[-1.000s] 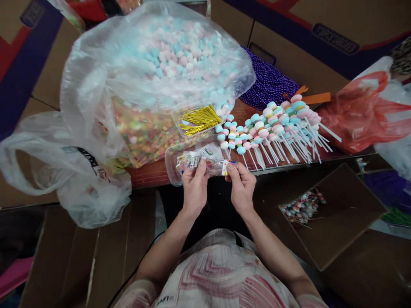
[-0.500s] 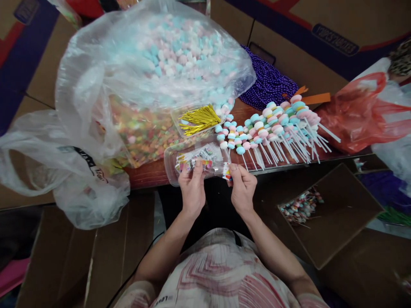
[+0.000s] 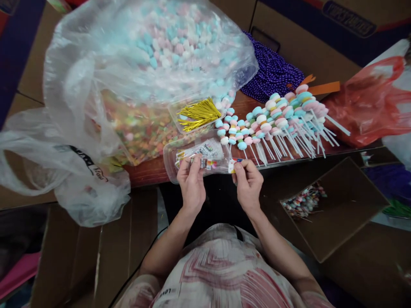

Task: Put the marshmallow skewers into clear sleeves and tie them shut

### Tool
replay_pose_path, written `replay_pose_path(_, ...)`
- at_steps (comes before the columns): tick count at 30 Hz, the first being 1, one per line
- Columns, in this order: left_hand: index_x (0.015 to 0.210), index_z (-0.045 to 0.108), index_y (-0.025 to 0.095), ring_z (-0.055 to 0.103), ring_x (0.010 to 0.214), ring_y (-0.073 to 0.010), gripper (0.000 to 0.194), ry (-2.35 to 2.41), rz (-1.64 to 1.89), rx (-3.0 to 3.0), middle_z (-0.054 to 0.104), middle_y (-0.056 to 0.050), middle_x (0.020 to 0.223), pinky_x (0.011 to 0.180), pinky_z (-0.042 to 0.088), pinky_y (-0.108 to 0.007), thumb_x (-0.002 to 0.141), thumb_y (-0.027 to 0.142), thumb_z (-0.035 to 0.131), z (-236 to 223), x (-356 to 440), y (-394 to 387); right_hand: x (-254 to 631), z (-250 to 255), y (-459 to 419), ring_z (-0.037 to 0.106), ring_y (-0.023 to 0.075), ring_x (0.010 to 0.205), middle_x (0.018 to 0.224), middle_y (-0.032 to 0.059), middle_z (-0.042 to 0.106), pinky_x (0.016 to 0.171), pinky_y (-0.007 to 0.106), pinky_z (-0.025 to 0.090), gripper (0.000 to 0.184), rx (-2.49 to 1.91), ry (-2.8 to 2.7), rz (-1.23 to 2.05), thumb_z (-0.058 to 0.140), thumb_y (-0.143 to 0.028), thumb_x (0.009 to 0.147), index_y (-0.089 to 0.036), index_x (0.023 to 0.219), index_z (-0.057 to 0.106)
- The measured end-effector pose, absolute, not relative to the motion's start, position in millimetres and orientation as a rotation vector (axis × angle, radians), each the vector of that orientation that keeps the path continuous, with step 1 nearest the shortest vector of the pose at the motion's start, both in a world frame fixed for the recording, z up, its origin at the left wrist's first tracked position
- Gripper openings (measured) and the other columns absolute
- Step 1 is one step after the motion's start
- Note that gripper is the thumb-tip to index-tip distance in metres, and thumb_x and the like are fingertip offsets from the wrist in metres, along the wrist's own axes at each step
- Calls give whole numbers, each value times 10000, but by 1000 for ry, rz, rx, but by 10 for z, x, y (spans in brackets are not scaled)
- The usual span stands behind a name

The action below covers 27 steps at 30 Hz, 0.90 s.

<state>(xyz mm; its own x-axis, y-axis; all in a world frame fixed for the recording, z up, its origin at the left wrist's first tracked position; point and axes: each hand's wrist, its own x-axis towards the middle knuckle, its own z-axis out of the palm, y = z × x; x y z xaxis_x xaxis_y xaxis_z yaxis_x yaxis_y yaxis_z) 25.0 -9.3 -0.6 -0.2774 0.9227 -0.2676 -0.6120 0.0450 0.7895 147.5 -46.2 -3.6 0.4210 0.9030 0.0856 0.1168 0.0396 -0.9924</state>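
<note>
A reddish-brown wooden table [image 3: 147, 172] bears a clear plastic tray [image 3: 169, 166] at its front edge, pastel candy skewers on white sticks [image 3: 278, 116] heaped beside, purple beaded strings [image 3: 272, 70] behind and, apparently, a bulging translucent candy bag [image 3: 160, 55]

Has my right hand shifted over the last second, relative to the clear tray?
Yes, slightly: the right hand has moved to the right, farther from the left end of the clear tray.
</note>
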Motion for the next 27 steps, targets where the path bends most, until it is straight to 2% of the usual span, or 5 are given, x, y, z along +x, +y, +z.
replay_pose_path(4,765,703,183,613,737,-81,356,1037,1584,470,665,32,779,708,509,-196,651,406,956,-36,235,-64,1502,-76,-462,402,95,526,571,-65,441,536,261,316,403,-1416,-969,801,624,-474,975,-215,691,505)
replay_pose_path(9,624,540,167,514,611,-47,481,1009,1654,439,520,72,637,625,457,-172,694,445,927,-36,272,-48,1433,-112,-439,352,87,519,553,-62,386,525,259,307,501,-1445,-917,763,588,-474,997,-213,603,424)
replay_pose_path(18,766,662,187,660,718,-87,372,1017,1544,375,684,35,784,701,547,-213,665,403,948,-8,261,8,1506,-41,-297,323,82,529,554,-66,346,550,262,301,494,-1470,-1170,532,572,-382,1000,-212,582,369)
replay_pose_path(23,787,644,187,660,687,-71,375,1031,1649,277,672,57,740,729,539,-210,683,393,940,-98,191,199,1721,-118,-90,506,130,615,652,-20,573,640,275,406,327,-1633,-1138,477,534,-357,993,-210,703,563)
replay_pose_path(27,823,638,196,683,691,-91,380,1045,1594,189,690,49,759,727,551,-237,681,373,942,-162,122,322,1806,-115,67,600,172,755,827,39,702,682,281,383,160,-1899,-1513,492,549,-235,932,-201,817,654)
